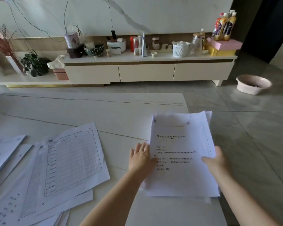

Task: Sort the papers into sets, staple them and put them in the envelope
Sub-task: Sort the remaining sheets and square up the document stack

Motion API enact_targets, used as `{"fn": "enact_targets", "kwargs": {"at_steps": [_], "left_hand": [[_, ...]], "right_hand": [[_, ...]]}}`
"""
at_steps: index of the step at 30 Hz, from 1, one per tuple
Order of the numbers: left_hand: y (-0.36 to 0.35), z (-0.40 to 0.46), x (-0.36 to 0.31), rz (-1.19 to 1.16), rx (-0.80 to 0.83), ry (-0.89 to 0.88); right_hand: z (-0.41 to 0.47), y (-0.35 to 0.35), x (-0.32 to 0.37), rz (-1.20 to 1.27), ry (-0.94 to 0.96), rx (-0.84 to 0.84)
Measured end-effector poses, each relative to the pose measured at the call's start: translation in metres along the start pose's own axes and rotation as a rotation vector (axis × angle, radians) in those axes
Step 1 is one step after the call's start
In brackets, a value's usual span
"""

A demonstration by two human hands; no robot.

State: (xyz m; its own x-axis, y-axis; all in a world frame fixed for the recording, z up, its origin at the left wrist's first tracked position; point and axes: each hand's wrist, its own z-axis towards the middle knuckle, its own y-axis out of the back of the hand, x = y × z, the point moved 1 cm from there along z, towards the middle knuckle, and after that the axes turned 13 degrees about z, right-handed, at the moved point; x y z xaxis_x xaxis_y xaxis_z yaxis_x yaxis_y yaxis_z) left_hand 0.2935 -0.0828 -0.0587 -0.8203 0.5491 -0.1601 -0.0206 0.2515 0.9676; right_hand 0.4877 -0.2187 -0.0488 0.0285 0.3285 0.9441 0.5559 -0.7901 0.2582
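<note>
At the near right edge of the white marble-look surface (88,111), I've got both hands on a thin stack of white printed sheets with a title page on top (181,154). Left hand (140,158): flat against the stack's left edge, fingers straight and close together, thumb lying over the page, looks like it is squaring the side. Right hand (216,160): grips the right edge, thumb on top of the page, fingers curled under out of view, so clamped on the stack. The stack overhangs the surface's right edge and sheet edges fan out at the top right, so it isn't aligned yet. My guess: this is one set being jogged even before stapling.

Left of that, well apart from the held stack, a loose overlapping pile of white sheets printed with tables and lists (55,170) lies fanned on the surface, probably still unsorted. Further left, another batch of plain white sheets (5,154) runs off frame. No stapler or envelope visible anywhere, can't say where they are.

Beyond the surface: grey tiled floor (252,128) with a pale pink round basin (253,84) sitting on it at right. Farthest, a long cream low cabinet with drawers (145,71) against the wall, its top crowded with jars, a white perforated plastic basket (180,48), and orange drink bottles (225,26) on a pink box.
</note>
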Motion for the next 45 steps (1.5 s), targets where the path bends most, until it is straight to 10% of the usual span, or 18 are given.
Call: {"fn": "enact_targets", "kwargs": {"at_steps": [22,28,45], "left_hand": [[0.061,-0.193,0.084,-1.524,0.114,0.443],[0.086,-0.209,0.077,-1.808,0.216,0.172],[0.171,-0.209,0.055,-1.330,-0.439,0.209]], "right_hand": [[-0.183,0.014,0.148,0.372,0.146,0.882],[-0.204,0.034,0.166,0.397,0.173,0.884],[-0.197,0.012,0.158,0.272,0.370,0.451]]}}
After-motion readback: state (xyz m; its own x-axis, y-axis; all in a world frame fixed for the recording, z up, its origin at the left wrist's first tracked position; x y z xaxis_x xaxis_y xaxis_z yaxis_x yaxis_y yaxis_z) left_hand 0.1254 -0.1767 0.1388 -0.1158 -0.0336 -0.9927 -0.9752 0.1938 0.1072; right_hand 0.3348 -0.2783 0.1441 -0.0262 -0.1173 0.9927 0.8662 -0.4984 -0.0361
